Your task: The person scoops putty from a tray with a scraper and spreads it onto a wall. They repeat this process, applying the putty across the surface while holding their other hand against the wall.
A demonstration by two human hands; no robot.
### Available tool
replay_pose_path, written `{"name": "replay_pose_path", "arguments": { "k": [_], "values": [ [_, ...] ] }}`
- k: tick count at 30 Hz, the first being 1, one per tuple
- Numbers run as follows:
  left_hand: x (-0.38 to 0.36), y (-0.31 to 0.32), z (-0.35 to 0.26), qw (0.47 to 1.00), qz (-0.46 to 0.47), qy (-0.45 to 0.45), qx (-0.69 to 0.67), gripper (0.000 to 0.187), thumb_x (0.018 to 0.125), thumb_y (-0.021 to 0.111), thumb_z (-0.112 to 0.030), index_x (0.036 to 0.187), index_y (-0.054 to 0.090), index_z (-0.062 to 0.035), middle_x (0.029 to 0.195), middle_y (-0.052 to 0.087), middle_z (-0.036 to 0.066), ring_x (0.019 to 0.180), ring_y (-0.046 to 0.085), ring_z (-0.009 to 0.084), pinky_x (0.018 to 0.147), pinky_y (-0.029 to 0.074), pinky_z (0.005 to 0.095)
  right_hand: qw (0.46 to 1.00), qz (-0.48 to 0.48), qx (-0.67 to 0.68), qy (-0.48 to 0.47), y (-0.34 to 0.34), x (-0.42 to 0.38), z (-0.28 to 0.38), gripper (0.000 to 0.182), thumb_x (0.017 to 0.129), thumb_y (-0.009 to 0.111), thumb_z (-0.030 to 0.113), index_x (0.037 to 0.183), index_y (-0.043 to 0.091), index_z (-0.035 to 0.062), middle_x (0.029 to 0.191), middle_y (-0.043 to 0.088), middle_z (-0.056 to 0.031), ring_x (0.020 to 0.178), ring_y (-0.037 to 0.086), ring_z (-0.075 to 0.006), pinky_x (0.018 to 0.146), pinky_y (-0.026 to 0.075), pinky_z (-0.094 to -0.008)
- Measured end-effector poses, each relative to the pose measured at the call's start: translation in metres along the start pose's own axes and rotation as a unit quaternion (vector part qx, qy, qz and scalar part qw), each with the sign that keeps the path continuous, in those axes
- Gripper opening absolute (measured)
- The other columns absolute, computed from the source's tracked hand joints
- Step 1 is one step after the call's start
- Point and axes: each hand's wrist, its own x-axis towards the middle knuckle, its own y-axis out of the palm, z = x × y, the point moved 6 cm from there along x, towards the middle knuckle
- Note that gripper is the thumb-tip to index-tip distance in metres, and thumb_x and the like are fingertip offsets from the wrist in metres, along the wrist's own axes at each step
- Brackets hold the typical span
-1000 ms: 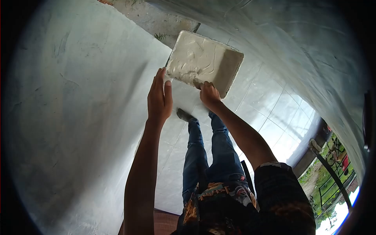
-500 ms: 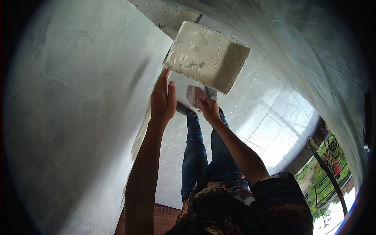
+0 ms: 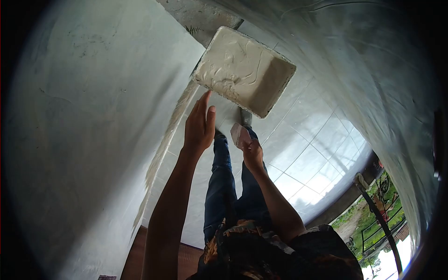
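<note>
A rectangular tub (image 3: pixel 269 91) of pale, creamy plaster (image 3: pixel 228 58) is at the upper middle of the view. Just below its near left corner, my left hand (image 3: pixel 199 125) is open, with straight fingers, thumb apart and fingertips right at the tub's edge. My right hand (image 3: pixel 253 155) is closed around a putty knife (image 3: pixel 240 135) with a broad, angular, smeared blade. This blade points up toward the tub from over my legs. The handle is mostly hidden in my fist.
A smooth grey-white wall (image 3: pixel 93 107) fills the left side, with a plaster-smeared strip (image 3: pixel 161 151) along its base. Pale floor tiles (image 3: pixel 298 161) lie under my legs. Translucent sheeting (image 3: pixel 373 88) curves down the right, beside an opening onto grass and a railing (image 3: pixel 380 228).
The putty knife and my right hand have drawn down from the tub's near edge, toward my body. My left hand has shifted slightly right and down, away from the wall base.
</note>
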Motion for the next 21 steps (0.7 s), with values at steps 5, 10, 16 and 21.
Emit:
{"name": "replay_pose_path", "arguments": {
  "k": [5,10,16,21],
  "values": [
    [-0.003,0.003,0.007,0.999,-0.018,-0.050,-0.011,0.049,0.107,0.038,-0.030,0.145,0.043,0.0017,0.143,0.052,0.026,0.134,0.049,0.0412,0.112,0.039,0.0460,0.925,-0.007,-0.141,-0.352,-0.084,0.059,0.102,0.010,0.088,0.061,-0.001,0.097,0.065,0.0003,0.095,0.063,-0.0172,0.092,0.063,-0.0380,0.082,0.052,-0.0461],
    [-0.007,0.002,0.010,0.996,-0.040,-0.080,-0.017,0.052,0.108,0.035,-0.033,0.146,0.042,0.0009,0.144,0.051,0.024,0.135,0.048,0.0401,0.113,0.038,0.0456,0.890,0.100,-0.241,-0.373,-0.057,0.124,0.104,0.009,0.089,0.062,0.005,0.094,0.068,0.0018,0.092,0.064,-0.0151,0.093,0.062,-0.0370,0.084,0.052,-0.0473],
    [-0.019,-0.006,0.016,0.989,-0.077,-0.123,-0.027,0.055,0.108,0.032,-0.038,0.146,0.043,0.0006,0.146,0.049,0.024,0.137,0.047,0.0400,0.114,0.037,0.0453,0.872,0.138,-0.270,-0.384,0.024,0.157,0.124,0.012,0.089,0.056,0.005,0.089,0.068,0.0013,0.094,0.065,-0.0171,0.093,0.064,-0.0376,0.084,0.054,-0.0482],
    [-0.026,-0.006,0.018,0.985,-0.098,-0.136,-0.037,0.055,0.108,0.032,-0.037,0.145,0.044,0.0012,0.144,0.051,0.025,0.136,0.048,0.0417,0.113,0.038,0.0458,0.887,0.160,-0.315,-0.299,0.037,0.176,0.155,0.016,0.086,0.057,0.007,0.090,0.068,-0.0032,0.087,0.065,-0.0232,0.088,0.067,-0.0381,0.085,0.055,-0.0473]
  ]
}}
